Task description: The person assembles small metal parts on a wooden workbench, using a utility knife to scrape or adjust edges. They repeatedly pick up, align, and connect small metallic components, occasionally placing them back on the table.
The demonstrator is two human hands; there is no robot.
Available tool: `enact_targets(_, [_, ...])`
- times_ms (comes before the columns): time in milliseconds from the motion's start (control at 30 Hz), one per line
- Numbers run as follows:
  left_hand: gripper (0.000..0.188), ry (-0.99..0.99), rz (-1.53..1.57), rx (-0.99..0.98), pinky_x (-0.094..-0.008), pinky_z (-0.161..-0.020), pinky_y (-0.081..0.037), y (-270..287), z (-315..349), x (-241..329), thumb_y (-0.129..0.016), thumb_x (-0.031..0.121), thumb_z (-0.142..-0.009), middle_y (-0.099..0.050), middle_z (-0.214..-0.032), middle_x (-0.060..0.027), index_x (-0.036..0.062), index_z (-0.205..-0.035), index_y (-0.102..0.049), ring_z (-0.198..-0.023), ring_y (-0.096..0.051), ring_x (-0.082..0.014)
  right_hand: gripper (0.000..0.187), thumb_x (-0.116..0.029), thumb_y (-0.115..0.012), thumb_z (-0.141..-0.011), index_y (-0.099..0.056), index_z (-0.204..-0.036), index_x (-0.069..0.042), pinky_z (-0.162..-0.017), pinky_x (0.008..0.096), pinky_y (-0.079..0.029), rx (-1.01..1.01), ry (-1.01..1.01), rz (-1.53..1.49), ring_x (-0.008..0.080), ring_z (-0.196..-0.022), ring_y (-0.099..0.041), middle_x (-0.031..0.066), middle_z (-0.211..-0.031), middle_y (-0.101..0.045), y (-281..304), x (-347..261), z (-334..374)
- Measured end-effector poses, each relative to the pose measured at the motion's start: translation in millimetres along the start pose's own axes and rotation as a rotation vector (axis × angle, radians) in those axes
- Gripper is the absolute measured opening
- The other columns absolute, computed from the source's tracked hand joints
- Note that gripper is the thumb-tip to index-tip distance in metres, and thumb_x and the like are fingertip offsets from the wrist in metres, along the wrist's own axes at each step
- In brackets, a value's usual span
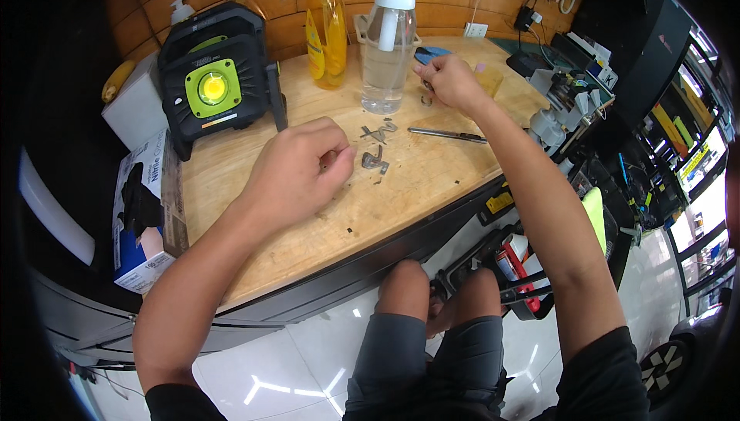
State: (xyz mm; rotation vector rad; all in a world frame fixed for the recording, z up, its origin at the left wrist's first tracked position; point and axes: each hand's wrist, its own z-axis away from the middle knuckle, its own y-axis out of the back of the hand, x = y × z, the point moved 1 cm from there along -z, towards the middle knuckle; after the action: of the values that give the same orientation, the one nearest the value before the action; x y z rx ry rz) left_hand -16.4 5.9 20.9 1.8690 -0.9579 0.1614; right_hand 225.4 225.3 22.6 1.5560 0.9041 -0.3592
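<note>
My left hand (302,161) rests at the wooden worktop with its fingers curled in. Whatever it may hold is hidden inside the curl. Farther right, my right hand (453,83) pinches thumb and fingers together over the worktop; a small dark bit shows at the fingertips, too small to name. Just under that hand lies a small dark curved piece (426,100). Crumpled grey scraps (375,162) lie to the right of my left hand, with thinner grey strips (379,131) behind them. A slim metallic pen-shaped tool (447,135) lies between the two hands, nearer the right.
A clear spray bottle (383,67) and a yellow pump bottle (327,36) stand behind the scraps. At left are a lit work light (214,91) and a glove box (146,217). A blue item (432,54) lies beyond my right hand. The worktop's front edge (385,230) faces my knees.
</note>
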Motion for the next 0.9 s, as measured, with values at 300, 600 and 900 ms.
enact_targets(300, [0.016,-0.021,-0.004,0.003,-0.0333,-0.064,-0.05,-3,-2,-4,-0.065,0.01,-0.096,-0.066,-0.087,-0.013,-0.0046,-0.09,-0.066,-0.071,-0.063,-0.0231,0.01,-0.008,-0.065,-0.102,-0.067,-0.099,0.002,-0.058,0.0294,-0.051,-0.116,-0.083,-0.326,0.0137,-0.065,-0.062,0.0061,-0.08,-0.067,8,2,14])
enact_targets(600, [0.025,0.166,-0.094,0.024,-0.032,-0.06,-0.046,-4,-7,4,-0.068,0.015,-0.098,-0.062,-0.081,-0.0109,-0.0033,-0.082,-0.064,-0.067,-0.059,-0.0159,0.008,-0.003,-0.065,-0.1,-0.065,-0.106,0.003,-0.07,0.027,-0.055,-0.159,0.045,-0.598,0.0151,-0.076,-0.069,0.0085,-0.093,-0.071,10,-21,68])
enact_targets(900, [0.035,0.161,0.405,0.098,-0.0203,-0.063,-0.045,-25,-2,17,-0.08,0.007,-0.092,-0.06,-0.105,-0.0015,0.0027,-0.121,-0.06,-0.072,-0.056,-0.0033,0.011,0.001,-0.067,-0.097,-0.066,-0.106,0.007,-0.07,0.0266,-0.06,-0.097,0.143,-0.867,0.0145,-0.081,-0.072,0.0093,-0.093,-0.072,-37,-80,127])
